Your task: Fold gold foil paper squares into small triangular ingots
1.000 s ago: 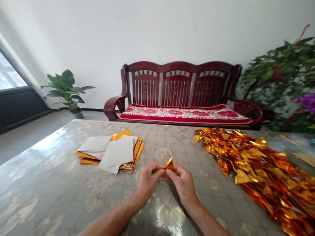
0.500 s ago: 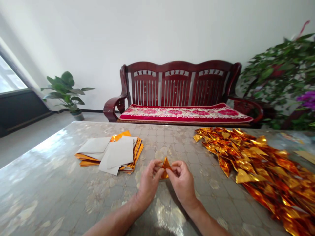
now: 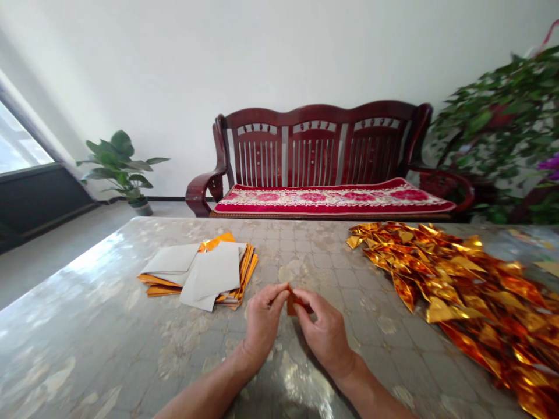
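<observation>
Between my two hands is a small folded piece of gold foil paper, held just above the table near the middle of the view. My left hand pinches its left and upper edge between thumb and fingers. From the other side, my right hand grips it with thumb and curled fingers. Fingers cover much of the paper, so its exact fold is hard to see. Left of my hands lies a stack of foil paper sheets, pale backs up with gold edges showing. On the right spreads a large heap of folded gold foil pieces.
The table has a glossy, floral-patterned cover. Behind its far edge stands a dark red wooden bench with a red patterned cushion. Potted plants stand at left and right. A clear plastic bag lies at the table's right.
My fingers have shifted on the foil paper; its pointed top, which stood up between them, now looks narrower and more covered. The view has turned slightly left.
</observation>
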`<action>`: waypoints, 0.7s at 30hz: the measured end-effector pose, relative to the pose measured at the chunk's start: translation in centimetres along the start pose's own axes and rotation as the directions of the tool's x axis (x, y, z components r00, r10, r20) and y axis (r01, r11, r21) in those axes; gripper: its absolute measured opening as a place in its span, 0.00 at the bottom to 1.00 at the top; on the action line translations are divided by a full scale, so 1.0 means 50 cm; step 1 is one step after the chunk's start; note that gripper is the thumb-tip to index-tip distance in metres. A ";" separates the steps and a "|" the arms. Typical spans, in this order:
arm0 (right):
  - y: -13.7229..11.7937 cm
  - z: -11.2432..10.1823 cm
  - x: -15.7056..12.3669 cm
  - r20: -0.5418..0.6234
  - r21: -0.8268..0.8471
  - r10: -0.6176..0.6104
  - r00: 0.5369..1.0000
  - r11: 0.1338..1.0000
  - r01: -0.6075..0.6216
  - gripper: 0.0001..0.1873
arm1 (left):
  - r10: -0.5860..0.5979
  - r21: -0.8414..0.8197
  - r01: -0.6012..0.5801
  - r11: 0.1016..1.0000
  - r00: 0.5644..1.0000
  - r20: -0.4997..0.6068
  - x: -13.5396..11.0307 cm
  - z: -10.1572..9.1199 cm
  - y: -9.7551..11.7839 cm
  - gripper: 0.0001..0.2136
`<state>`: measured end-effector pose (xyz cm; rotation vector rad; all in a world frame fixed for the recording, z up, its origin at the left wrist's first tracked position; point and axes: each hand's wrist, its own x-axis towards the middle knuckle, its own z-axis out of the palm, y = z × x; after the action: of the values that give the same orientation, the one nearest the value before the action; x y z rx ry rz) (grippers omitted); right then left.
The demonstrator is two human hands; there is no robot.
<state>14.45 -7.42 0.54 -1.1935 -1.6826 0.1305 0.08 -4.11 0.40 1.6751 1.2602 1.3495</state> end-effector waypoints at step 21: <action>0.006 -0.012 0.002 -0.009 0.022 -0.111 0.994 0.994 0.111 0.13 | 0.224 0.232 -0.234 0.944 0.972 0.071 -0.002 -0.018 0.005 0.10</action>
<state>15.11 -7.47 0.72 -1.0797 -1.7323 0.0756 -0.71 -4.35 0.83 2.0622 1.2748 1.3259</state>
